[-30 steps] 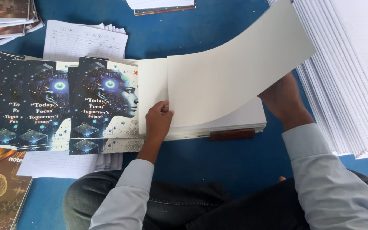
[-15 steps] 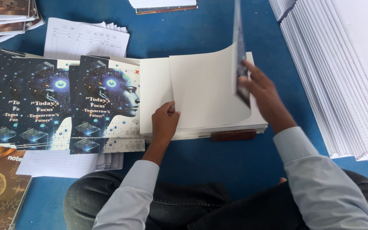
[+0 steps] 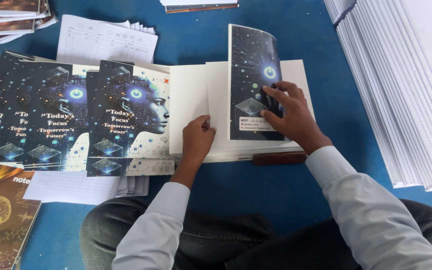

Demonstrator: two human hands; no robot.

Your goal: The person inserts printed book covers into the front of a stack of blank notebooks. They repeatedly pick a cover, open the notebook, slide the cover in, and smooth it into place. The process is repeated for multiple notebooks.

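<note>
Two hands on paper — right hand (image 3: pixel 288 117) flattens dark cover sheet (image 3: pixel 253 75), left hand (image 3: pixel 197 137) steadies stack (image 3: pixel 188 100).

You had even, soft daylight over the whole scene, bright but not harsh. The fanned stack of white paper sheets (image 3: pixel 401 85) at your right was nearly washed out, its edges losing detail. Your hands cast only faint shadows on the blue floor covering (image 3: pixel 196 30). The glossy dark printed cover (image 3: pixel 254 75) showed mild sheen, and focus stayed sharp, corners slightly bent
</note>
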